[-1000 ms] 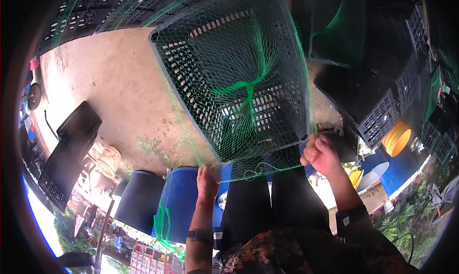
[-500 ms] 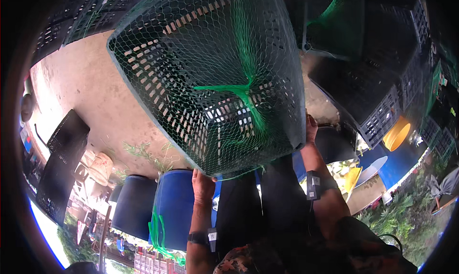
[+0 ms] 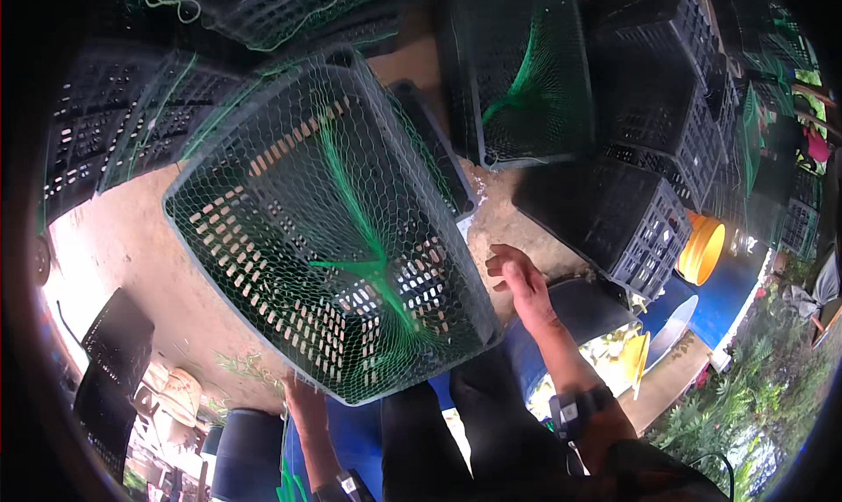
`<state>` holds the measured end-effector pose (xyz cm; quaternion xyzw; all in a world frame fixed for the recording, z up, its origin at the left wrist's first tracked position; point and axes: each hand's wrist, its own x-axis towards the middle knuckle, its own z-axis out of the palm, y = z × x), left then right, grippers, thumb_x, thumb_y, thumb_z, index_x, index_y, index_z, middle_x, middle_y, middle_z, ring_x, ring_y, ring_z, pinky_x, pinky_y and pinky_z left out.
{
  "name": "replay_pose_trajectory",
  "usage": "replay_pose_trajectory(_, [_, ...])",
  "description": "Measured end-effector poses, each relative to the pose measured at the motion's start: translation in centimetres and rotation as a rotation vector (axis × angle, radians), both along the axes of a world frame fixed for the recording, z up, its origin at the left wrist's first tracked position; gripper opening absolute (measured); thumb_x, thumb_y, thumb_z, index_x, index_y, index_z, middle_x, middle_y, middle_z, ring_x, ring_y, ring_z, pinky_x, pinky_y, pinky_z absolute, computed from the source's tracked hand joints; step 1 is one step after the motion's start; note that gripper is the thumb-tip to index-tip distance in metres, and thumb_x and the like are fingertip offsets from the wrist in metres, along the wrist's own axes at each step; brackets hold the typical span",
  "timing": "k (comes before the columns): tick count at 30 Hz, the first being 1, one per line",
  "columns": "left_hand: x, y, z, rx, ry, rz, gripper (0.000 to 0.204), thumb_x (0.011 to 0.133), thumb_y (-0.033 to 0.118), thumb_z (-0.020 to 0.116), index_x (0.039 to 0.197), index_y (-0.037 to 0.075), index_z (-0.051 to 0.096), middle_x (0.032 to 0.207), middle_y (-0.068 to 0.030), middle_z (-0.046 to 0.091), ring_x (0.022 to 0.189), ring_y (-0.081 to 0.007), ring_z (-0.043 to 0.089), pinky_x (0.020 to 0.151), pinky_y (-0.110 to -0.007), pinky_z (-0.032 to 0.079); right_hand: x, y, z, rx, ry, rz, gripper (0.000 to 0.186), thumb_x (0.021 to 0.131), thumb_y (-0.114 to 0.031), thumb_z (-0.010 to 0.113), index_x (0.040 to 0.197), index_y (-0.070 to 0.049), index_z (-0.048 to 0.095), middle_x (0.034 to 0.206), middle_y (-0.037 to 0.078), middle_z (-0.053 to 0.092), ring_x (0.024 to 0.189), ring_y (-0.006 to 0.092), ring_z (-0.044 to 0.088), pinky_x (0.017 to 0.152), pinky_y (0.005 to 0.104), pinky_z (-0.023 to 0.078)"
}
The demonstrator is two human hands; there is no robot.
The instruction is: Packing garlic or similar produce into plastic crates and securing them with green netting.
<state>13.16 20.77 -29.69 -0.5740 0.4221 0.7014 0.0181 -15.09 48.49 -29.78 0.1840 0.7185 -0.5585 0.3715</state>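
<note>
A dark plastic crate (image 3: 263, 186) with slotted walls stands before me, tilted in the view. Green netting (image 3: 373, 265) stretches over its mouth, gathered into a bunch near the middle. My left hand (image 3: 305, 405) is against the crate's near left edge. Its fingers are largely hidden there, so its grip does not show. Off the crate's right side, my right hand (image 3: 524, 284) is apart from the rim, its fingers loosely bent and spread with nothing in them.
Another netted crate (image 3: 535, 81) stands far ahead. Stacked dark crates (image 3: 649, 230) line the right, beside a yellow bucket (image 3: 702, 249). More crates (image 3: 167, 107) are at the far left. Blue barrels (image 3: 250, 454) stand near my legs, and a black chair-like object (image 3: 118, 344) is at left.
The netted crate has shifted left and appears a little smaller. My right hand has come off its right edge. My left hand has moved left and nearer with the crate's near corner.
</note>
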Motion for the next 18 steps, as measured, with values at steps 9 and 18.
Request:
replay_pose_trajectory(9, [-8.7, 5.5, 7.2, -0.049, -0.137, 0.059, 0.036, 0.078, 0.004, 0.057, 0.113, 0.009, 0.049, 0.088, 0.0003, 0.056, 0.072, -0.0094, 0.053, 0.056, -0.023, 0.044, -3.1, -0.7, 4.9, 0.214, 0.456, 0.425, 0.04, 0.073, -0.01, 0.063, 0.111, -0.003, 0.05, 0.099, 0.019, 0.058, 0.088, 0.0338, 0.058, 0.074, 0.0352, 0.048])
replay_pose_trajectory(18, [-28.3, 16.1, 8.5, -0.356, 0.327, -0.42, 0.041, 0.078, 0.002, 0.056, 0.118, -0.001, 0.045, 0.099, -0.0103, 0.059, 0.09, -0.017, 0.056, 0.079, -0.027, 0.043, -16.2, 14.7, 11.5, 0.167, 0.424, -0.09, 0.033, 0.077, -0.002, 0.061, 0.109, -0.001, 0.054, 0.085, 0.0, 0.059, 0.07, 0.0059, 0.052, 0.063, 0.0219, 0.046])
